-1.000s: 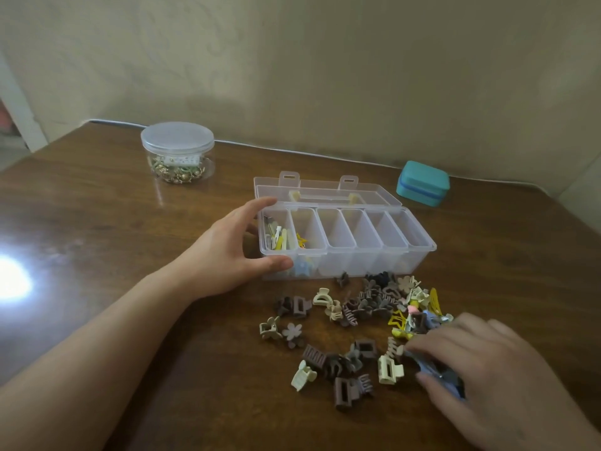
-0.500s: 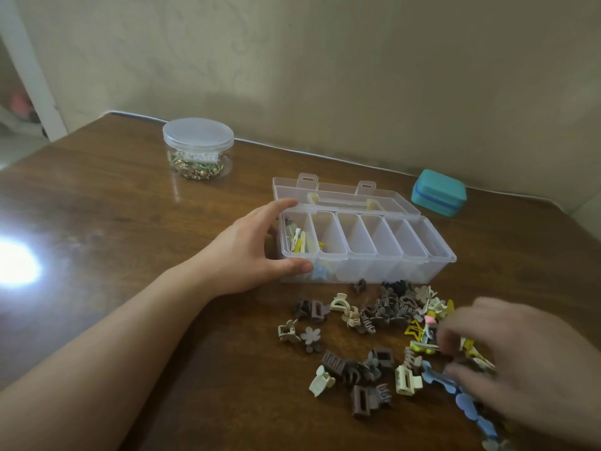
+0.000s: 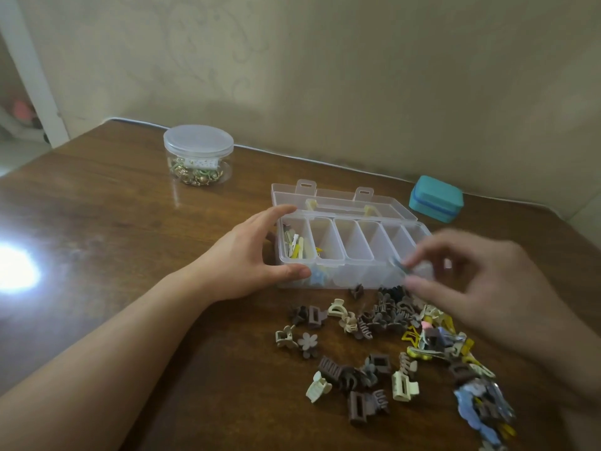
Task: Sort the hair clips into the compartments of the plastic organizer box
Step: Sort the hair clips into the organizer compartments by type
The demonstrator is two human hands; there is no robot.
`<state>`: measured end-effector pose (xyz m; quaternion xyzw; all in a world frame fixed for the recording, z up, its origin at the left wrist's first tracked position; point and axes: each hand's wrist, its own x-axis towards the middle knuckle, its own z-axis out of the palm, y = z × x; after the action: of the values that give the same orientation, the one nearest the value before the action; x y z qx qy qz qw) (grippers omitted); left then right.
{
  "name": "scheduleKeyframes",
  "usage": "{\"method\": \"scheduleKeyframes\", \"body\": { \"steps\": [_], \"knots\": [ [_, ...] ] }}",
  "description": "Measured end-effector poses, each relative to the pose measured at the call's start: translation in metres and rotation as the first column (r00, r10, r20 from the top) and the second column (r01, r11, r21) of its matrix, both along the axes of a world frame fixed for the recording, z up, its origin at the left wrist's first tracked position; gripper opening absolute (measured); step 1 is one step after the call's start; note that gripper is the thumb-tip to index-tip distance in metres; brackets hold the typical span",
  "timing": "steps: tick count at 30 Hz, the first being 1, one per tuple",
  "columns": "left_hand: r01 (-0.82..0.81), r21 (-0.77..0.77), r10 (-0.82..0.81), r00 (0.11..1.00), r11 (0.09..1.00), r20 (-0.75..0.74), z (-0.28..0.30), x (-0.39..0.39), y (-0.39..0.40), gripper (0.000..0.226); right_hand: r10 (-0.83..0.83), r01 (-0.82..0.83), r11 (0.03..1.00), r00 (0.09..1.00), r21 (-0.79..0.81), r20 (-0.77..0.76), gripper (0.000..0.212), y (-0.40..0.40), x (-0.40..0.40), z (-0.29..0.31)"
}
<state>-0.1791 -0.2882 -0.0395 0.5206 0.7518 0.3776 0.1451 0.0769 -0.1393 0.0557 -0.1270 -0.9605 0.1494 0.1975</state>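
Note:
A clear plastic organizer box (image 3: 328, 262) with several compartments stands open in the middle of the wooden table, its lid laid back. The leftmost compartment holds white and yellow clips (image 3: 296, 245). My left hand (image 3: 250, 255) grips the box's left end, thumb on the front wall. My right hand (image 3: 481, 281) hovers blurred over the box's right front corner, pinching a small bluish hair clip (image 3: 400, 265) between thumb and fingertips. In front of the box lies a loose pile of hair clips (image 3: 383, 346), brown, beige, yellow and blue.
A round clear jar (image 3: 198, 154) with a lid, holding gold-coloured trinkets, stands at the back left. A teal case (image 3: 435, 198) sits behind the box on the right. The wall runs close behind the table. A bright glare spot (image 3: 16, 268) marks the left tabletop.
My right hand rose from the clip pile at the lower right to the box's right front corner, with a bluish clip in its fingers. My left hand stayed on the box.

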Motion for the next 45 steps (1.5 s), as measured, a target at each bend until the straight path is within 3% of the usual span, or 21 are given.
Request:
{"method": "scheduleKeyframes", "body": {
  "steps": [3,8,11,14,23,29,37,45],
  "knots": [
    [0.002,-0.002,-0.002,1.0,1.0,0.006,0.001,0.0,0.0,0.106,-0.008,-0.002,0.996,0.994,-0.091,-0.11,0.01,-0.005,-0.054,-0.002],
    [0.018,0.012,-0.018,1.0,1.0,0.016,0.002,0.001,-0.001,0.106,0.094,-0.092,0.996,0.986,-0.022,0.135,0.017,-0.005,-0.093,-0.025],
    [0.009,0.011,-0.009,1.0,1.0,0.008,0.001,0.0,0.0,0.106,0.103,-0.101,0.995,0.993,-0.021,0.063,0.021,0.006,-0.075,-0.021],
    [0.008,0.01,-0.008,1.0,1.0,0.005,0.0,-0.001,0.001,0.105,0.06,-0.06,0.997,0.998,0.05,0.016,0.005,0.02,-0.045,-0.01],
    [0.006,0.02,-0.007,1.0,1.0,0.002,0.001,0.0,0.0,0.107,-0.076,-0.066,0.955,0.886,0.288,0.457,0.008,0.027,0.021,-0.043],
    [0.003,0.015,-0.003,1.0,1.0,0.0,0.001,0.001,0.0,0.106,-0.113,-0.093,0.933,0.843,0.349,0.525,0.036,0.028,0.028,-0.044],
    [0.011,0.016,-0.011,1.0,1.0,0.007,0.001,0.0,0.0,0.106,-0.117,-0.104,0.93,0.825,0.352,0.553,0.05,0.03,0.042,-0.039],
    [-0.002,0.011,0.002,1.0,1.0,-0.003,0.001,0.001,0.0,0.107,-0.105,-0.153,0.895,0.841,0.419,0.53,0.029,0.032,0.04,-0.046]
  ]
}}
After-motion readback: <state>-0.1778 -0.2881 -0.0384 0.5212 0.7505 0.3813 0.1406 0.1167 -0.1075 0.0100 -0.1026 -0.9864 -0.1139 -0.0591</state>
